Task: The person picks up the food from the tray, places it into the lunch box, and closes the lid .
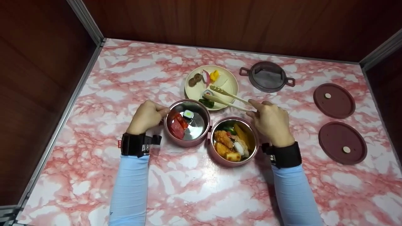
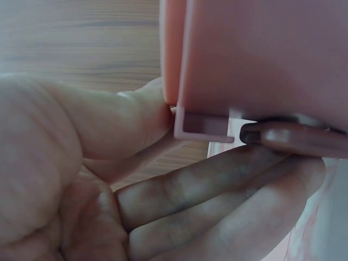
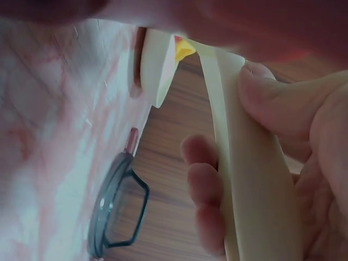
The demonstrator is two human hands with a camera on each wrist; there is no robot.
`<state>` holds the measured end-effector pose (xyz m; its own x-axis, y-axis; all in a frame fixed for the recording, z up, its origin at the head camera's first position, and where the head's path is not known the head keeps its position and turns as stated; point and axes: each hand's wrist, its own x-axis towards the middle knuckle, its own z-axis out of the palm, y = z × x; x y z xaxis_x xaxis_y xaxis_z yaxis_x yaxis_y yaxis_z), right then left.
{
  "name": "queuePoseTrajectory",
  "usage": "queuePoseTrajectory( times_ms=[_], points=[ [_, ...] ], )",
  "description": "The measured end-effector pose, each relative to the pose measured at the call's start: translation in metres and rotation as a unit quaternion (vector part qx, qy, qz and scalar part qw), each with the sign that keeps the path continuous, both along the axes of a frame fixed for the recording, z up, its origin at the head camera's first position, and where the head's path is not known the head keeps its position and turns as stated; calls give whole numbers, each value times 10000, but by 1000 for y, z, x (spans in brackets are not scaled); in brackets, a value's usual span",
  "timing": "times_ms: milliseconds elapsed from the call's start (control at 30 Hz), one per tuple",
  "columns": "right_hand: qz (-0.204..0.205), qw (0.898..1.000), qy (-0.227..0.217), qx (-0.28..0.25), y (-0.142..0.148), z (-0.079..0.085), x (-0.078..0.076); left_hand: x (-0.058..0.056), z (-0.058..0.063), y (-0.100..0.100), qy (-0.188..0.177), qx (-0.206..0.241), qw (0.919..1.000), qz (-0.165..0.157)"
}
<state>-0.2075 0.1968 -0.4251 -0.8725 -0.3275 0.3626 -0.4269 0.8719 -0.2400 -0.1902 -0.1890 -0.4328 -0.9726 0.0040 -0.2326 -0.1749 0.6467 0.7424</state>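
My right hand [image 1: 271,122] grips beige tongs [image 3: 253,179], thumb on one side and fingers round the other. The parted tong tips reach over a cream plate [image 1: 230,83], one on each side of a sushi roll [image 1: 207,93]; whether they touch it I cannot tell. Dark greens [image 1: 206,103] lie just below the roll. With my left hand [image 1: 146,117] I hold a pink round pot [image 1: 187,143] at its left side, thumb by the rim and fingers underneath its side handle [image 2: 296,138]. Inside that pot are a white-and-green roll [image 1: 188,115] and red food pieces [image 1: 177,127].
Beside the held pot stands a second pink pot [image 1: 230,161] filled with fried and yellow foods. Meatballs [image 1: 195,80], a pink-edged slice [image 1: 206,77] and yellow food [image 1: 214,75] share the plate. A handled dark lid [image 1: 268,80] and two maroon discs [image 1: 334,100] lie right.
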Motion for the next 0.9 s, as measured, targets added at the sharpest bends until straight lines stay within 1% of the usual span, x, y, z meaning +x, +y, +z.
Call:
queuePoseTrajectory(
  times_ms=[133, 233, 433, 533, 633, 733, 900],
  points=[
    [-303, 9995, 94, 40, 6, 5, 1, 0, 0, 1, -28, 19, 10000, 28],
    [-379, 9993, 28, 3, 12, 5, -2, 1, 0, 1, 4, 33, 10000, 32],
    [-41, 9995, -217, -217, 11, -4, -7, 1, 0, 2, 70, 7, 10000, 40],
    [105, 9994, -255, -218, 6, -8, -8, 1, 1, 1, 80, -3, 10000, 27],
    [153, 9994, -229, -205, 2, -10, -7, 1, 1, 2, 63, -13, 10000, 28],
    [211, 9993, -268, -173, 0, -11, -6, 1, 1, 1, 26, -4, 10000, 37],
    [399, 9979, -502, -114, 4, -5, -5, 1, 2, 0, -13, 15, 10000, 31]
  ],
)
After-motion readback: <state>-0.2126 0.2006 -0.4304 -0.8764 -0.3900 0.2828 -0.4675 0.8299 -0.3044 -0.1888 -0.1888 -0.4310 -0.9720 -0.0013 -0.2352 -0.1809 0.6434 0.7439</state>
